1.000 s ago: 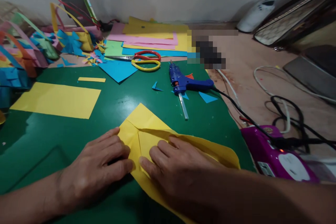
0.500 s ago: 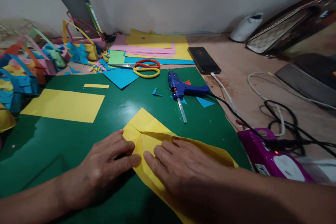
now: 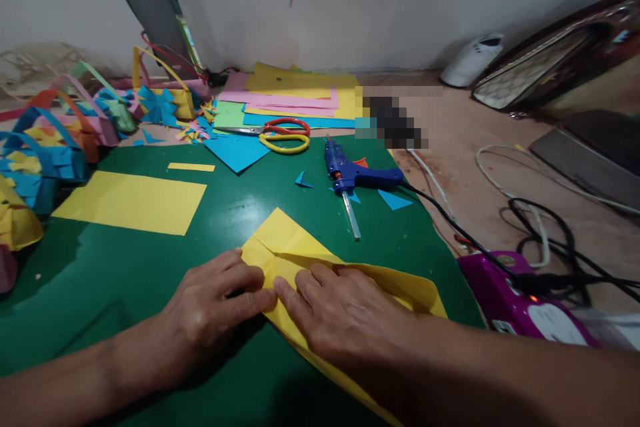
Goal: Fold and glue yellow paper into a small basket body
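A folded sheet of yellow paper lies on the green mat, its pointed corner facing away from me and its right side raised in a loose flap. My left hand is closed on the paper's left edge, fingers curled and thumb stretched along the fold. On top of the sheet, my right hand lies flat with its fingers slightly bent, pressing the paper down. The two thumbs almost meet at the crease. Part of the sheet is hidden under the right hand and forearm.
Beyond the paper lie a blue glue gun, scissors and a yellow rectangle. Small paper baskets line the left side, and coloured sheets are stacked at the back. Cables run to a purple power box on the right.
The whole view has shifted slightly, so things appear a little further right. My right thumb and fingers have slid a little along the crease; both hands stay on the paper.
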`<state>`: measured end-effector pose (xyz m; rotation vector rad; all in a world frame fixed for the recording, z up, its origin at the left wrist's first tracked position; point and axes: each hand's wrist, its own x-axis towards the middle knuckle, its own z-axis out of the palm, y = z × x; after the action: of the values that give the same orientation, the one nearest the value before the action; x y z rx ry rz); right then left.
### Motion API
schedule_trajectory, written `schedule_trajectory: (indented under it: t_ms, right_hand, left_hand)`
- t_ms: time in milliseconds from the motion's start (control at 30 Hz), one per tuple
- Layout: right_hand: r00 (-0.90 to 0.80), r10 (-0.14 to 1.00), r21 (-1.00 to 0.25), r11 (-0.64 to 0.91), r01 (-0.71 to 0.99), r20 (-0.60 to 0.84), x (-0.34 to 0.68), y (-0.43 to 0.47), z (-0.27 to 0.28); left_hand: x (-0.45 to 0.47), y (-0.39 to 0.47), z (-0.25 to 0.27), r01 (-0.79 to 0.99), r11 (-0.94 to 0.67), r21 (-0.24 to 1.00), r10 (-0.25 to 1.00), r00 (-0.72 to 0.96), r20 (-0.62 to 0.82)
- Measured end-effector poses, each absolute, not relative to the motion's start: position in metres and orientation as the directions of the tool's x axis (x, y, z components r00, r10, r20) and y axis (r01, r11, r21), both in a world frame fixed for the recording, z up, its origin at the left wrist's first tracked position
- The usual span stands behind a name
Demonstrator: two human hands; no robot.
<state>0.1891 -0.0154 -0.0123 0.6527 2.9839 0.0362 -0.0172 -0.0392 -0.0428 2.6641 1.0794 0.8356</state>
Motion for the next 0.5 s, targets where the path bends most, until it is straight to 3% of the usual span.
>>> schedule_trajectory:
  t_ms: [200, 367, 500]
  right_hand:
    - [-0.888, 0.434, 0.01, 0.899, 0.437, -0.153, 0.1853, -0.0149, -0.0142]
    - [-0.919, 0.364, 0.094, 0.931, 0.353, -0.154, 0.1871, -0.012, -0.0168]
    - [-0.931, 0.311, 0.001, 0.948, 0.317, -0.192, 0.1904, -0.0061, -0.018]
  left_hand:
    - [-0.018, -0.0416, -0.0472, 0.566, -0.74, 0.363, 0.67, 0.573, 0.472]
    - [-0.0183, -0.0434, -0.0487, 0.583, -0.722, 0.371, 0.688, 0.551, 0.472]
    - [-0.0189, -0.0422, -0.05, 0.579, -0.721, 0.38, 0.69, 0.55, 0.471]
